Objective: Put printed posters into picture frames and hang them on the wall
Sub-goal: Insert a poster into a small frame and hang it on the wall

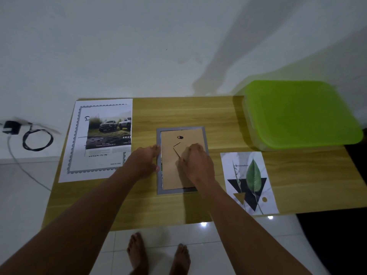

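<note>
A grey picture frame [159, 187] lies face down in the middle of the wooden table [198, 114], its brown backing board [169, 171] upward with a small hanger near the top. My left hand [146, 160] touches the frame's left edge with its fingertips. My right hand [195, 160] rests on the backing board, its curled fingers gripping the board's fold-out stand. A leaf poster [249, 180] lies to the right of the frame. To the left lies a large bordered sheet [79, 155] with a car poster [109, 132] on top of it.
A plastic box with a green lid [299, 114] stands at the table's back right corner. A black charger with a coiled cable [29, 135] lies on the floor at the left. The white wall [139, 46] rises just behind the table. My bare feet stand at the near edge.
</note>
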`<state>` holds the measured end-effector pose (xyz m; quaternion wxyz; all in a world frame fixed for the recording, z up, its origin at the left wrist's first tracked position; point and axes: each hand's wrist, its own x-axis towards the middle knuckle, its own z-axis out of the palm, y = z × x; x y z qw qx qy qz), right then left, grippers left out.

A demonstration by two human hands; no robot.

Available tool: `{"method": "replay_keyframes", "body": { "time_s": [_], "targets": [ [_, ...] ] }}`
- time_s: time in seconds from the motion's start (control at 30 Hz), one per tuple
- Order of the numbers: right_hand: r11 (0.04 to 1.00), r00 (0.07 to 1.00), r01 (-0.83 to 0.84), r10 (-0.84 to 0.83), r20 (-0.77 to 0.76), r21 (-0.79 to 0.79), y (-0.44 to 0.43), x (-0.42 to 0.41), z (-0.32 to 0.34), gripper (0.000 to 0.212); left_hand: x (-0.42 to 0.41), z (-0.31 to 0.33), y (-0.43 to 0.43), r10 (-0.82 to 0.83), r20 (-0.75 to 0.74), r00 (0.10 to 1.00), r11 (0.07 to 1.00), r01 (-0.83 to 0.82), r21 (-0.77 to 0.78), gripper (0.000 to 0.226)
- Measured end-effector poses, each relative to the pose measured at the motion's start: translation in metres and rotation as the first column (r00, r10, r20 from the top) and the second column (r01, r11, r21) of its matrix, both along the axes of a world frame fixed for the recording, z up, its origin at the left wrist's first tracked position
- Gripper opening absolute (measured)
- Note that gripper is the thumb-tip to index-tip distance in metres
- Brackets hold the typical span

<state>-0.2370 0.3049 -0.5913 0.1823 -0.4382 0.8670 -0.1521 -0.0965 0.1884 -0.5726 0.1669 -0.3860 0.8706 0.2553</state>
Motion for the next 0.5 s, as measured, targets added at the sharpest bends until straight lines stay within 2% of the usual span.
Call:
{"method": "replay_keyframes", "body": {
  "time_s": [0.5],
  "targets": [
    [0.999,0.996,0.028,-0.026,0.085,-0.017,0.0004,-0.006,0.0023,0.037,0.0023,-0.0062,-0.0041,0.044,-0.011,0.999,0.999,-0.044,0.029,0.08]
  ]
}}
